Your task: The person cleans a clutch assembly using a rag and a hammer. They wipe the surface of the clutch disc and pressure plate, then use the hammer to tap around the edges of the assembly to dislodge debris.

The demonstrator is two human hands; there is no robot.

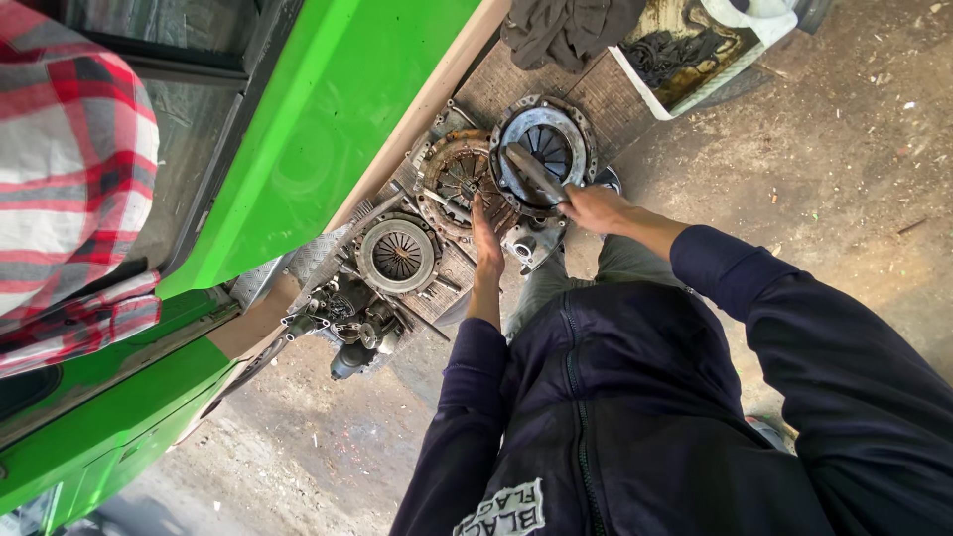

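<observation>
The round metal clutch cover (541, 149) sits tipped up on a low board (596, 89) on the ground, next to the green vehicle (328, 119). The right hand (594, 206) has its fingers wrapped tight around a dull metal tool (534, 171) that lies across the front of the cover. The left hand (486, 243) is flat with fingers stretched out, pressing on the rusty clutch disc (459, 177) just beside the cover. It holds nothing.

A second round clutch part (397, 255) lies lower down, near a greasy lump of engine parts (352, 323). A dark rag (566, 30) and a dirty white tray (695, 50) are past the board. A person in a red checked shirt (69, 179) stands close on the left.

I think the cover could slip and fall over, because it only leans there. The tool could also slide off the oily metal and bump the left fingers, which are very near
</observation>
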